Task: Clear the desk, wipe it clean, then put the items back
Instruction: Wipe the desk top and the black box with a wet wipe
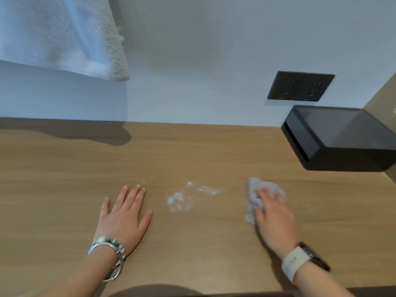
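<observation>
A black box (342,138) with a glossy top sits at the desk's (64,189) far right corner, contents unseen. Mid-desk lies a white powdery smear (182,198). The right hand (274,213) presses a crumpled pale cloth (257,189) beside it; the left hand (124,213) rests flat, released.

Crumpled, seemingly grey cloth (262,190) on wooden desk (64,189).

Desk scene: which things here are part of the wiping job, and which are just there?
Part of the job:
desk
white smear
cloth, pressed under the right hand
left hand, flat on the desk

Just there:
black box at the back right
wall sockets
towel hanging at upper left
</observation>
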A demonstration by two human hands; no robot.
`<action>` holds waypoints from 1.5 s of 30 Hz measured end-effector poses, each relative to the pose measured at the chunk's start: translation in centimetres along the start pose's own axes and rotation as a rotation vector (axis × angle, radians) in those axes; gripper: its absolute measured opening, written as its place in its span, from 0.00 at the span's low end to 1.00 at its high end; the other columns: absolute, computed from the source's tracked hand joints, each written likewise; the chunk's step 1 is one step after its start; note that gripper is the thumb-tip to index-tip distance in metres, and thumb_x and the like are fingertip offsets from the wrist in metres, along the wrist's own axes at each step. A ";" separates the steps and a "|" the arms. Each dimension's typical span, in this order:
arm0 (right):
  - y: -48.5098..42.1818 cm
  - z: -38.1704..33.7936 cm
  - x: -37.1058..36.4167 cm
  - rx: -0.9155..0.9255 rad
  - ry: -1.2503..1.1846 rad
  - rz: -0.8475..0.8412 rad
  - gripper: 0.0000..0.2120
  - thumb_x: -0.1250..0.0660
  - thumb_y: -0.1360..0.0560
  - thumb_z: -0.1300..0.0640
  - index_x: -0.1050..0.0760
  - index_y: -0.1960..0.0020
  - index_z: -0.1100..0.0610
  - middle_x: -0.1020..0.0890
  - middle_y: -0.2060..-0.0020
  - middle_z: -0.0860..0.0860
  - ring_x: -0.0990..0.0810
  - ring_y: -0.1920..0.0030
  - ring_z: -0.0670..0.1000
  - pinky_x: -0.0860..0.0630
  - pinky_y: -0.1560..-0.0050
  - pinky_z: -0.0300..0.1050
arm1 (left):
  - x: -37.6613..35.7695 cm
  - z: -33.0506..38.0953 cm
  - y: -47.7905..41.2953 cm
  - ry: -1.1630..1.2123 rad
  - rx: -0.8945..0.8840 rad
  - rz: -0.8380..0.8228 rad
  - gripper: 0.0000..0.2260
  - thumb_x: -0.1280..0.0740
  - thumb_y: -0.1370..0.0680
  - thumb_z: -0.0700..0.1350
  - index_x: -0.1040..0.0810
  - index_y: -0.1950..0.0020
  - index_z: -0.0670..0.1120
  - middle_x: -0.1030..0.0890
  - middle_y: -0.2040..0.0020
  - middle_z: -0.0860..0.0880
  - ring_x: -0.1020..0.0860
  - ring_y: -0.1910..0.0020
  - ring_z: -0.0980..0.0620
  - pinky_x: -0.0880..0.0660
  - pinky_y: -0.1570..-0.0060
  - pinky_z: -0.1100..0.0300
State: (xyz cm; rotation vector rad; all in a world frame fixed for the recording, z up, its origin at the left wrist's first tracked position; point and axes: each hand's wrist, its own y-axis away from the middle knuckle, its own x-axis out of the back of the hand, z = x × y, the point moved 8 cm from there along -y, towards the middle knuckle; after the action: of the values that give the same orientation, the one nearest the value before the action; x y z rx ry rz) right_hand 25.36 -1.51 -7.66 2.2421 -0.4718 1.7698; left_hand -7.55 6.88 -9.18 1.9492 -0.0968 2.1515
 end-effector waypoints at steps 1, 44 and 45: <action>-0.9 2.0 0.2 -0.114 -0.011 -0.019 0.22 0.49 0.19 0.50 0.41 0.26 0.50 0.39 0.26 0.49 0.43 0.25 0.53 0.40 0.28 0.52 | 0.0 0.0 -0.1 0.004 0.005 0.009 0.40 0.73 0.35 0.64 0.57 0.23 0.55 0.58 0.24 0.60 0.65 0.29 0.61 0.60 0.28 0.50; -17.8 6.8 1.2 -0.025 0.016 -0.118 0.24 0.52 0.18 0.49 0.49 0.24 0.48 0.47 0.23 0.47 0.51 0.24 0.52 0.49 0.25 0.51 | -0.8 4.4 -11.4 -0.027 0.196 -0.379 0.31 0.55 0.22 0.64 0.66 0.25 0.57 0.67 0.25 0.57 0.66 0.26 0.50 0.58 0.29 0.39; -19.1 6.8 1.0 -0.036 0.024 -0.117 0.24 0.52 0.18 0.49 0.49 0.24 0.49 0.46 0.24 0.48 0.51 0.24 0.53 0.48 0.26 0.52 | -0.8 4.3 -11.4 -0.033 0.200 -0.390 0.30 0.55 0.21 0.64 0.67 0.25 0.57 0.67 0.25 0.57 0.67 0.26 0.50 0.58 0.29 0.39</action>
State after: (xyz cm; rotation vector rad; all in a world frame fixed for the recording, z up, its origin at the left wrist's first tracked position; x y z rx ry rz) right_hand 39.23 13.28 -8.09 2.1753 -0.3573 1.7141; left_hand -0.81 16.98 -10.70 1.9118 0.4707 1.9307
